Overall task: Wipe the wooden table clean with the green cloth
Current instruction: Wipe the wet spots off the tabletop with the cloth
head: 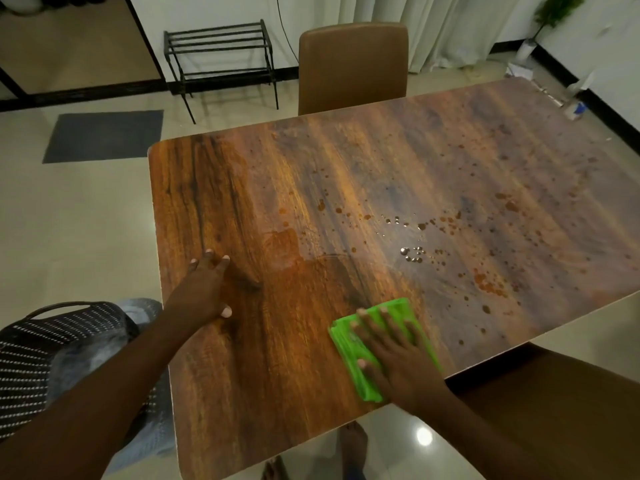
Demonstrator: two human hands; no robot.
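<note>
One wooden table (pixel 242 358), one green cloth (pixel 349 355), two hands, two chairs, one basket (pixel 52 348).

A brown chair (pixel 353 67) stands at the far side, its back upright. Beyond it white curtains (pixel 433 26) hang to the pale tiled floor (pixel 79 216). A black metal rack (pixel 220 53) stands against the wall, a dark grey mat (pixel 104 136) lying near it. A black woven basket (pixel 41 348) holding grey fabric sits at lower left. A potted plant (pixel 550 15) stands in the far right corner.
</note>
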